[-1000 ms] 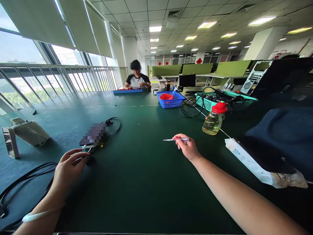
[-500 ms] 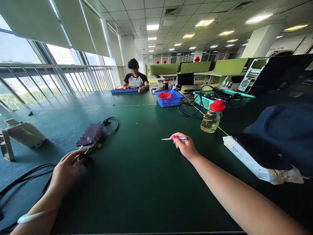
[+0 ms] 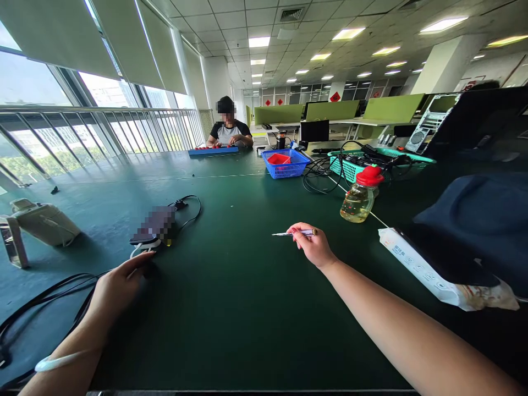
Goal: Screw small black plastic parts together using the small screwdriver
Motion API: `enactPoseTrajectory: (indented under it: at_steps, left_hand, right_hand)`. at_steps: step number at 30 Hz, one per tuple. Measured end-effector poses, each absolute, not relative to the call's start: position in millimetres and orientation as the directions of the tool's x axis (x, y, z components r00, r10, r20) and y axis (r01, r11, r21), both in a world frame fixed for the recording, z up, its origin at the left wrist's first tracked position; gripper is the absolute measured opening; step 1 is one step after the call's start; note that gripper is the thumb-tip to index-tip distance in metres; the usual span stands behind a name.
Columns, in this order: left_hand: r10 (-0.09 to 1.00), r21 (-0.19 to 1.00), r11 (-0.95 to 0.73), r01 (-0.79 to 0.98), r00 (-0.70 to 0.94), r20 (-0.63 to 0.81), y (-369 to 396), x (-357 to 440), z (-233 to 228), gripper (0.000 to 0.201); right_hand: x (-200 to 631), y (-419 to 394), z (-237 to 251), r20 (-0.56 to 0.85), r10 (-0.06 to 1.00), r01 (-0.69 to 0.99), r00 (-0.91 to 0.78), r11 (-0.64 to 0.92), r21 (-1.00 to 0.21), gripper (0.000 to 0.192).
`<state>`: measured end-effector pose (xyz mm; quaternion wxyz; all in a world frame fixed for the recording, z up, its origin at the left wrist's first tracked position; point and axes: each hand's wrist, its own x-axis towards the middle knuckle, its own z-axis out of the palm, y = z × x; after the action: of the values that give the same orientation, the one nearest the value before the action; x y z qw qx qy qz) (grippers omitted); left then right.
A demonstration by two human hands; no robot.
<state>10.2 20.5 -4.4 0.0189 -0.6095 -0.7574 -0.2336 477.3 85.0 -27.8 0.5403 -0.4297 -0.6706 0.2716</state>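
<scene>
My right hand (image 3: 310,246) is closed on a slim tool that looks like a small screwdriver (image 3: 282,234). Its thin silver end points left and its pale, purplish handle lies between thumb and fingers, above the dark green table (image 3: 231,308). At the left, my left hand (image 3: 119,283) hovers low or rests on the table, fingers stretched forward with nothing visible in them. Its fingertips are close to the near end of a dark phone (image 3: 154,225), beside a white cable (image 3: 135,251); whether they touch is unclear. The underside of this hand is hidden.
Black cables (image 3: 49,294) and a pale bag-like case (image 3: 45,223) lie left. A red-lidded bottle (image 3: 358,199), a white packet (image 3: 416,269) and dark cloth (image 3: 478,220) lie right. Farther back are a blue basket (image 3: 284,169), a green basket (image 3: 346,169) and a seated person (image 3: 229,129).
My left hand's fingers have straightened from a curled shape near the phone. My right hand and its tool stay almost still. The view has shifted slightly, and the far person's hand has moved.
</scene>
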Motion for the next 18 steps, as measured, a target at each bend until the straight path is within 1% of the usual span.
enactPoseTrajectory:
  at_steps: [5,9,12,18]
  left_hand:
    - [0.919,0.28,0.199,0.939,-0.278,0.278,16,19,4,0.044]
    - [0.91,0.308,0.204,0.929,-0.296,0.289,17,18,4,0.045]
    - [0.918,0.318,0.224,0.921,-0.309,0.25,16,20,6,0.046]
    - [0.939,0.227,0.249,0.942,-0.292,0.182,11,32,14,0.043]
  right_hand:
    - [477,84,-27,0.487,0.872,0.302,-0.061,0.481,-0.823,0.028]
    - [477,84,-28,0.502,0.863,0.299,-0.057,0.495,-0.816,0.028]
    - [476,83,-27,0.508,0.859,0.298,-0.059,0.501,-0.812,0.028]
    - [475,81,-24,0.518,0.852,0.299,-0.075,0.514,-0.804,0.028]
